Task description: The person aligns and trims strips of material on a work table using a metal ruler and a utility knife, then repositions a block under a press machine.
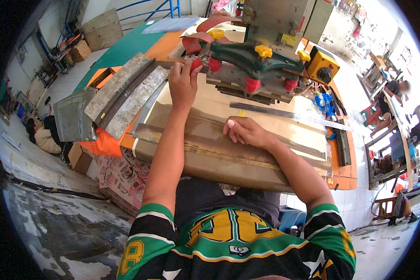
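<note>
My left hand (184, 83) is raised at the left side of the press machine (247, 63), its fingers closed round a small red-handled tool (197, 62) with a metal end. That end sits close to a red cylindrical foot (214, 64) of the machine; whether they touch I cannot tell. My right hand (247, 132) rests on the brown-covered front of the worktop (200, 156), fingers curled in and nothing seen in them. Beyond it a cream sheet (210, 99) lies flat under the machine. A long steel ruler (275, 112) lies across that sheet.
Heavy metal plates (121, 91) lean at the left above an orange cloth (102, 142). Yellow star knobs (263, 51) top the machine's dark green arms, and a yellow switch box (323, 65) is at its right. One person (46, 133) is low at left; another (392, 100) sits far right.
</note>
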A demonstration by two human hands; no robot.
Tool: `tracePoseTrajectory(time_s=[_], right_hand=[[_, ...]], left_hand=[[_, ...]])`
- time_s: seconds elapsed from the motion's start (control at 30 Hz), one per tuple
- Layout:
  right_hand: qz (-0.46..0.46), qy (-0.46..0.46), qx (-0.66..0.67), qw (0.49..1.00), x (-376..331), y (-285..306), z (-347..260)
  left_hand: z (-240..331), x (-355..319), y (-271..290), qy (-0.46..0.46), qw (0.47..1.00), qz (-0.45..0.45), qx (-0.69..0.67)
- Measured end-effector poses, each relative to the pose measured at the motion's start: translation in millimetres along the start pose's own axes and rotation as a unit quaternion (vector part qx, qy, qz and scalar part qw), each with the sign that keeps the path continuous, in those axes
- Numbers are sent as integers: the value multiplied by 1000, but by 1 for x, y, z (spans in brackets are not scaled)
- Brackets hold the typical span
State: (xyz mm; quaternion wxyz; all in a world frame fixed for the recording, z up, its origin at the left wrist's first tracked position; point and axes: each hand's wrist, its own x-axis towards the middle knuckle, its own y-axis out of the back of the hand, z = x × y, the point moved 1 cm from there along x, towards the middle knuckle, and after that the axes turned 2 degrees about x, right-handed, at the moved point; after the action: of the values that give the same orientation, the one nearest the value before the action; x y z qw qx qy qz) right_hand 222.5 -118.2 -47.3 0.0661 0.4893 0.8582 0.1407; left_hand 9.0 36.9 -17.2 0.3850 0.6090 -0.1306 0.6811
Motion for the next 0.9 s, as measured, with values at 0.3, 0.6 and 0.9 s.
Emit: tracePoseTrajectory(time_s=[0.3,0.6,0.9], right_hand=[[2,-1,-10,1000,1,0,-2],[-8,1,1,1000,0,1,-3],[-10,-9,6,1000,0,0,-4]], left_hand=[[1,0,3,0,1000,-4,-9],[2,0,5,-3,1000,-12,0],[-3,0,0,80,994,56,-48]])
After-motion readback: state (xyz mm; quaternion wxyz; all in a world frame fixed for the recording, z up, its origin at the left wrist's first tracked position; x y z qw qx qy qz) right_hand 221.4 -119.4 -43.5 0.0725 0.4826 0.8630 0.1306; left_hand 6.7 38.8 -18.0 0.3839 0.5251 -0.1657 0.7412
